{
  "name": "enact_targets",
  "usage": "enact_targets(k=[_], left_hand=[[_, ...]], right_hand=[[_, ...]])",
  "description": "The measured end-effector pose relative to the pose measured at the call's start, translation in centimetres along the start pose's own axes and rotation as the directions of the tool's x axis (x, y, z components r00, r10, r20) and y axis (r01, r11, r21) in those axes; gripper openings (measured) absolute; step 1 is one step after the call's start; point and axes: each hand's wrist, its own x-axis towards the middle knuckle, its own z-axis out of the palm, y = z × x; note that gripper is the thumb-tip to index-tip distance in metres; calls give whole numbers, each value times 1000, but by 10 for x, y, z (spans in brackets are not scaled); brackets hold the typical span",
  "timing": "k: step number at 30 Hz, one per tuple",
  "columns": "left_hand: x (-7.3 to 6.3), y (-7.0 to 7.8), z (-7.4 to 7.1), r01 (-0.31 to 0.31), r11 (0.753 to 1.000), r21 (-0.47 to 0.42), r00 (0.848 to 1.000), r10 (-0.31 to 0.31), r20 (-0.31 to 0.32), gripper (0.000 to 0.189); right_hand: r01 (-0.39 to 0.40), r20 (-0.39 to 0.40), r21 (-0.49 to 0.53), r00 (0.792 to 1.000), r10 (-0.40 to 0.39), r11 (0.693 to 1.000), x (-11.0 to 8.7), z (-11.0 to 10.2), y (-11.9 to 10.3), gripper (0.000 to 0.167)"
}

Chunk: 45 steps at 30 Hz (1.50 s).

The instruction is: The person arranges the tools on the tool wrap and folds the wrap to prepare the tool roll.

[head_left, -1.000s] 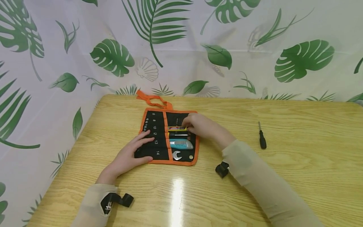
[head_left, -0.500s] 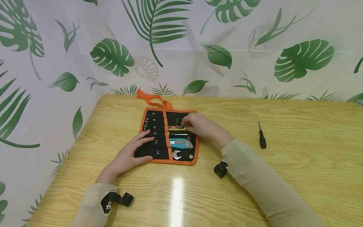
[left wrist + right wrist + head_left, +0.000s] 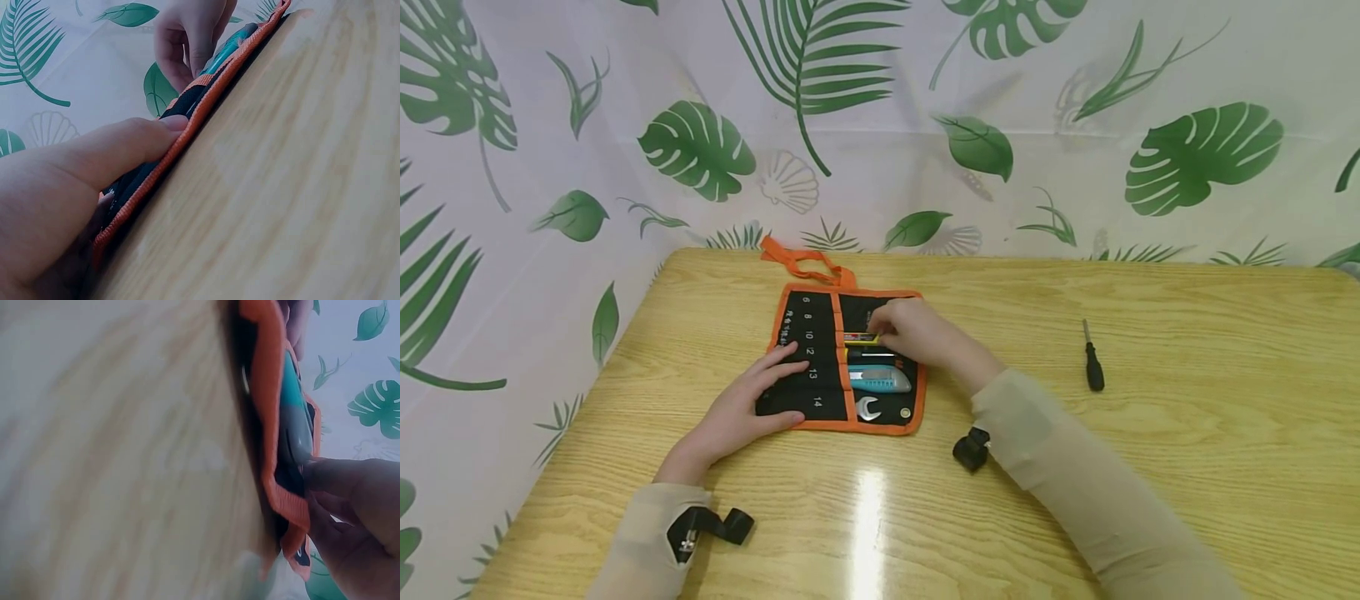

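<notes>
The right hand [image 3: 917, 332] has just crept inward over the tool pouch [image 3: 827, 392]; its finger and thumb appear to pinch the yellow-edged tool [image 3: 859, 338]. Less of that tool shows now, so I judge it is sinking into its pocket. On my feed, the left hand [image 3: 752, 402] rests spread, gripping nothing, on the pouch, toward the worktop's [image 3: 1187, 333] far left corner.
</notes>
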Motion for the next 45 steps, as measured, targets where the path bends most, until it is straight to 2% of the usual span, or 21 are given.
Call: enact_targets(k=[4,11,29,45], left_hand=[[0,0,0,3,1000,1,1000,-3,0,65],[0,0,0,4,1000,2,1000,-4,0,64],[0,-2,0,-5,1000,9,1000,5,0,64],[0,-3,1,-14,1000,-6,1000,14,-4,64]], right_hand=[[3,-13,13,1000,-3,1000,3,2,-2,13],[-51,-7,68,999,51,996,6,5,-6,14],[-75,-62,182,994,88,980,13,14,-9,14],[-92,-30,295,994,106,951,8,13,-4,19]])
